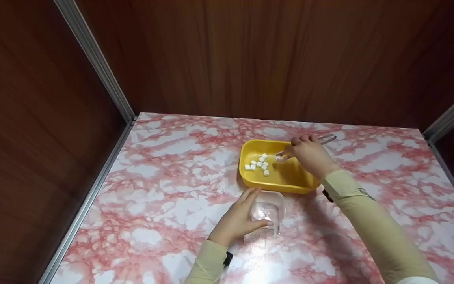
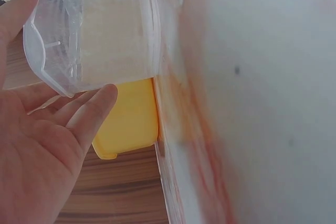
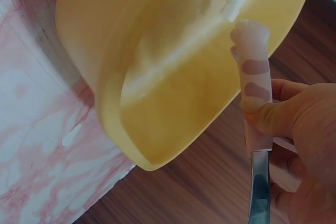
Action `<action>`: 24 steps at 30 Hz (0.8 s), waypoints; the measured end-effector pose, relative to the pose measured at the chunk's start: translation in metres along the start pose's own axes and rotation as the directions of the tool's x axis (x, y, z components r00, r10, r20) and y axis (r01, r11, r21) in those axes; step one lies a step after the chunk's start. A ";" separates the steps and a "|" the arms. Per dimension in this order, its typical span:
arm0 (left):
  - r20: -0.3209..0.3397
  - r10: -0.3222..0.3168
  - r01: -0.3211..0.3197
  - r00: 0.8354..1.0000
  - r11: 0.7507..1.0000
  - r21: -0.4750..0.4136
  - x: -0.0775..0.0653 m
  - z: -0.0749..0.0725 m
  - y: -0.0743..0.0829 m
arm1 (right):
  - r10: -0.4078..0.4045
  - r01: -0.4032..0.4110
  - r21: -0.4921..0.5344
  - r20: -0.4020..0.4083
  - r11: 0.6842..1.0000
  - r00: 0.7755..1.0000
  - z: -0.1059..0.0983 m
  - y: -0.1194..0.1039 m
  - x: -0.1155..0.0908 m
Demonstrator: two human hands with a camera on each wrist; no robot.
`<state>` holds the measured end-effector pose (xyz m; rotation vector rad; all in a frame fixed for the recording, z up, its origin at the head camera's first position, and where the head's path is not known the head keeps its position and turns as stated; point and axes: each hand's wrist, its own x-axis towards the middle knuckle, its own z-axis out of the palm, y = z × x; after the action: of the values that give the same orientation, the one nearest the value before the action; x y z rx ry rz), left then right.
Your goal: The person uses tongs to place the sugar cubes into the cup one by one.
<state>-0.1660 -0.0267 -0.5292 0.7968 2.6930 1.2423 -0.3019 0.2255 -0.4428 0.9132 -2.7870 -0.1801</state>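
Note:
My right hand (image 1: 314, 157) reaches over a yellow plastic basin (image 1: 280, 188) and grips a pair of tongs (image 3: 256, 137) with pink paw-shaped tips and a metal handle. The tips point down into the basin; whether anything is between them I cannot tell. Several small white cubes (image 1: 259, 164) lie in the basin's left half, left of the tips. In front of the basin, a clear plastic container (image 1: 270, 199) stands on the table. My left hand (image 1: 235, 223) holds it from the left, thumb on the near side and fingers on the far side, as the left wrist view also shows.
The tabletop (image 1: 164, 197) has a pink and white marbled surface. Dark wood-grain panels (image 1: 242, 59) rise behind it and at both sides, with metal rails (image 1: 105, 75) along the corners. The basin stands just behind the clear container.

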 end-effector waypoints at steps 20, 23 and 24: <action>-0.001 -0.015 0.015 1.000 1.000 0.006 0.002 0.001 0.001 | 0.041 -0.041 0.015 0.015 0.999 0.999 -0.010 -0.006 -0.008; 0.000 -0.021 0.021 1.000 1.000 -0.001 0.002 0.001 0.001 | 0.044 -0.045 0.038 0.018 0.998 0.999 -0.012 -0.005 -0.010; 0.002 -0.024 0.024 1.000 1.000 -0.001 0.002 0.001 0.001 | 0.041 -0.041 0.041 0.011 0.998 0.999 -0.013 -0.005 -0.011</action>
<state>-0.1669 -0.0245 -0.5286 0.7625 2.6922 1.2364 -0.2874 0.2269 -0.4326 0.8657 -2.8260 -0.1220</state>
